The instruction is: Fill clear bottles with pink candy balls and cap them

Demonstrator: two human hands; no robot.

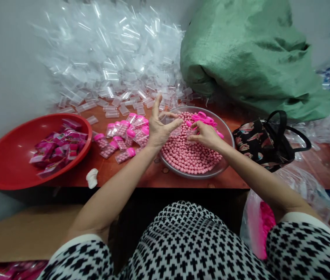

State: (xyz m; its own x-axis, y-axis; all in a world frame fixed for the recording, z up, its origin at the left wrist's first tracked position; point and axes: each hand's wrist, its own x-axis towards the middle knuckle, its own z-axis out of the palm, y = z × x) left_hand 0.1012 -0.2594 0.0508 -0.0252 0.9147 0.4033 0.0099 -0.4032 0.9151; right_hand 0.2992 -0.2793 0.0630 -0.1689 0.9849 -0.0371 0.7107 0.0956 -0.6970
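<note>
A metal bowl [195, 176] holds many round pink beads [188, 157], with a heap of pink caps [207, 118] at its back right. Over the bowl's left side, my left hand [159, 126] pinches a small clear plastic bottle [175, 129], index finger raised. My right hand [207, 135] faces it above the beads, its thumb and fingers closed on a small pink cap [188, 123]; the fingers partly hide it. Left of the bowl lie several bead-filled bottles [120, 140] with pink caps.
A red basin [4, 155] with shiny pink packets [58, 149] stands at left, near a crumpled white scrap [91, 178]. Empty clear bottles [118, 66] are piled behind. A green sack [249, 58] and a floral handbag [262, 142] are at right, above a plastic bag [304, 190].
</note>
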